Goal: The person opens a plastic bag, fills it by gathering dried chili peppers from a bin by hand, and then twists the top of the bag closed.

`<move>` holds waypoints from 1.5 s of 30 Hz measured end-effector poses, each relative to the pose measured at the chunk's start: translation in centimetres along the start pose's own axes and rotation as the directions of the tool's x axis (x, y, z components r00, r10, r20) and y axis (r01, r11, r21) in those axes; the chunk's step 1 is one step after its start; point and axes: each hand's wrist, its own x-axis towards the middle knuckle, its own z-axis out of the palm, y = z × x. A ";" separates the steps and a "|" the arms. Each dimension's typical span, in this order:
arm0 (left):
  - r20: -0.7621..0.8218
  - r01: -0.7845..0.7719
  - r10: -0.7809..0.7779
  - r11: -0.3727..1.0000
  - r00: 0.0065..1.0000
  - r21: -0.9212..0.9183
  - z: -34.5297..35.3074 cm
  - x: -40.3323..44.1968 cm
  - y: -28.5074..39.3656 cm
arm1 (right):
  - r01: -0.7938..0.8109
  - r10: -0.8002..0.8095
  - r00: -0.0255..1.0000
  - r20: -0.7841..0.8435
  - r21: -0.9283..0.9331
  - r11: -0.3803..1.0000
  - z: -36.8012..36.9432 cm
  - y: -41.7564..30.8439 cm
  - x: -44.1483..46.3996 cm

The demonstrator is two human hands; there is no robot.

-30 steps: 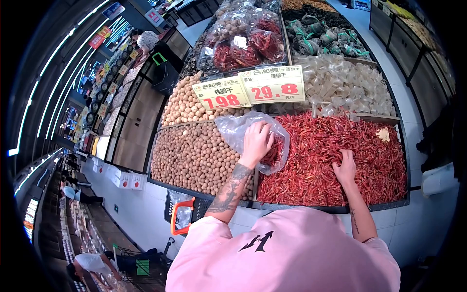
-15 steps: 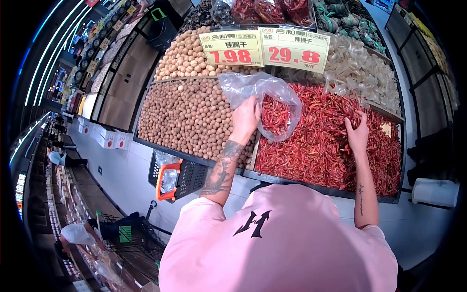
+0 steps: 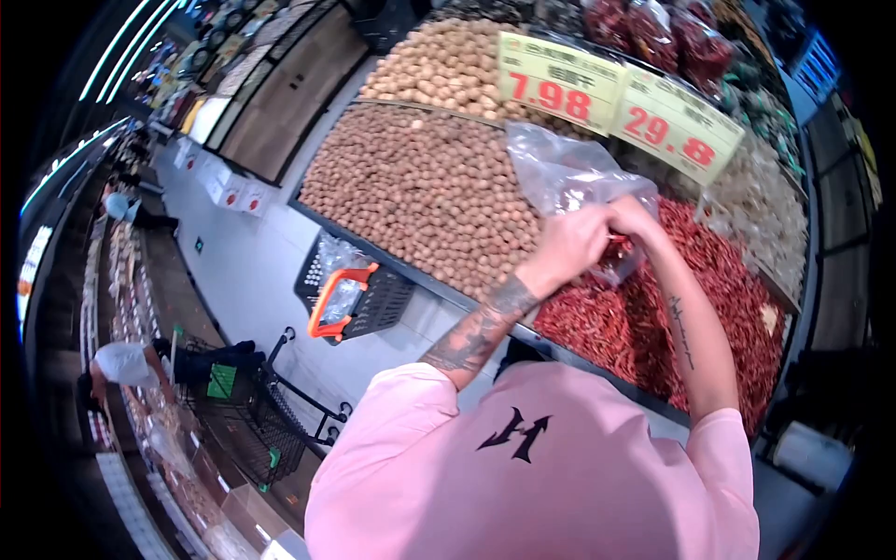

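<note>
A clear plastic bag [image 3: 565, 166] with red dried chilies inside is held over the bins. My left hand [image 3: 574, 241] is closed on the bag near its mouth. My right hand [image 3: 637, 217] meets it there, fingers bent down at the bag's rim and their tips mostly hidden. Under and right of the bag lies a heap of red dried chilies [image 3: 611, 322]. To its left is a bin of small round brown dried fruit [image 3: 411, 187].
Two price signs [image 3: 560, 84] stand behind the bag. A black basket with an orange handle [image 3: 345, 303] is on the floor at left. Farther left are a shopping cart [image 3: 247, 401] and a person in a white top [image 3: 126, 364]. Pale packets [image 3: 761, 201] fill a bin at right.
My right hand has left the chili heap and come over to the bag beside my left hand. The view has turned, so the bins now appear tilted and farther right.
</note>
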 end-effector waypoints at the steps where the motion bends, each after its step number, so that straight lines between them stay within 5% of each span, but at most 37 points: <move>1: 0.066 -0.007 0.004 0.998 0.998 0.058 -0.7 0.0 0.6 | -0.044 0.045 0.999 0.003 0.174 0.984 -0.2 0.5 3.0; 2: 0.006 -0.084 0.084 0.996 0.996 0.030 -0.9 0.3 1.0 | -0.108 0.107 0.994 0.021 0.339 0.935 -0.1 0.9 5.5; 4: 0.021 -0.020 0.020 1.000 1.000 -0.013 -1.7 0.6 1.2 | 0.084 -0.005 0.992 -0.122 0.650 0.755 -0.2 -0.5 6.8; 5: -0.002 -0.003 0.002 1.000 1.000 -0.030 -2.1 0.8 0.8 | 0.171 -0.052 0.959 -0.278 0.420 0.891 -0.8 -1.1 6.3; 7: -0.045 0.040 -0.041 0.999 0.998 -0.010 -3.2 1.4 0.1 | 0.327 -0.322 0.921 -0.219 -0.017 0.945 -1.2 1.6 7.1; 9: -0.115 0.075 -0.070 0.996 0.991 0.041 -5.1 2.3 -1.0 | 0.070 -0.070 0.998 0.009 0.017 0.997 -2.0 -1.7 3.5; 11: -0.170 0.062 -0.043 0.992 0.985 0.113 -6.9 3.4 -2.4 | 0.197 -0.196 0.974 -0.114 -0.008 0.980 -2.1 -2.4 0.9; 17: -0.224 0.118 -0.065 0.966 0.972 0.231 -11.5 8.0 -5.1 | 0.253 -0.117 0.951 0.286 -0.503 0.827 -8.5 -7.9 -2.9; 19: -0.242 0.088 -0.012 0.948 0.970 0.305 -12.6 9.9 -5.4 | 0.336 -0.228 0.935 0.271 -0.477 0.812 -9.3 -9.5 -2.9; 21: -0.308 0.051 0.038 0.960 0.951 0.276 -14.1 12.1 -4.7 | 0.382 -0.321 0.921 0.221 -0.681 0.625 -10.5 -10.0 -2.4; 25: -0.377 0.097 0.012 0.959 0.926 0.268 -15.9 14.6 -3.6 | 0.307 -0.486 0.852 -0.193 -0.568 0.764 -12.5 -11.4 -2.4; 26: -0.374 0.141 -0.033 0.954 0.927 0.265 -15.7 14.7 -3.8 | 0.255 -0.412 0.880 -0.235 -0.497 0.829 -12.5 -11.7 -2.4; 29: -0.243 0.168 -0.094 0.938 0.965 0.304 -15.4 14.8 -6.0 | 0.315 -0.442 0.896 -0.046 -0.635 0.705 -12.5 -10.0 -1.3; 34: -0.382 0.039 0.076 0.958 0.921 0.285 -18.7 18.5 -4.4 | 0.364 -0.521 0.833 -0.184 -0.527 0.768 -11.9 -13.1 -2.0; 35: -0.482 -0.061 0.229 0.939 0.846 0.339 -19.4 19.5 -3.4 | 0.416 -0.586 0.787 -0.194 -0.534 0.736 -11.7 -13.7 -1.5; 36: -0.403 -0.079 0.164 0.972 0.901 0.220 -21.2 20.1 -1.3 | 0.459 -0.637 0.742 -0.208 -0.536 0.709 -11.5 -14.6 -1.2; 37: -0.482 -0.282 0.379 0.923 0.790 0.262 -21.6 21.4 -2.1 | 0.496 -0.683 0.697 -0.220 -0.539 0.680 -11.2 -15.2 -1.2; 38: -0.450 -0.123 0.225 0.962 0.864 0.245 -22.5 20.6 1.5 | 0.531 -0.709 0.662 -0.242 -0.517 0.672 -11.0 -15.4 -1.1; 39: -0.431 -0.185 0.276 0.953 0.859 0.241 -22.9 20.5 2.6 | 0.519 -0.697 0.674 -0.246 -0.514 0.683 -10.5 -15.6 -1.5; 41: -0.375 -0.075 0.153 0.974 0.914 0.215 -22.6 19.1 4.6 | 0.511 -0.657 0.703 -0.273 -0.449 0.733 -9.5 -15.1 -2.4; 43: -0.142 -0.172 0.240 0.911 0.960 0.374 -19.7 16.1 1.7 | 0.476 -0.652 0.739 -0.170 -0.553 0.683 -8.1 -10.8 -2.9; 45: 0.077 -0.061 0.038 0.945 0.996 0.321 -15.8 11.1 2.2 | 0.428 -0.558 0.828 -0.048 -0.588 0.686 -6.4 -4.3 -4.0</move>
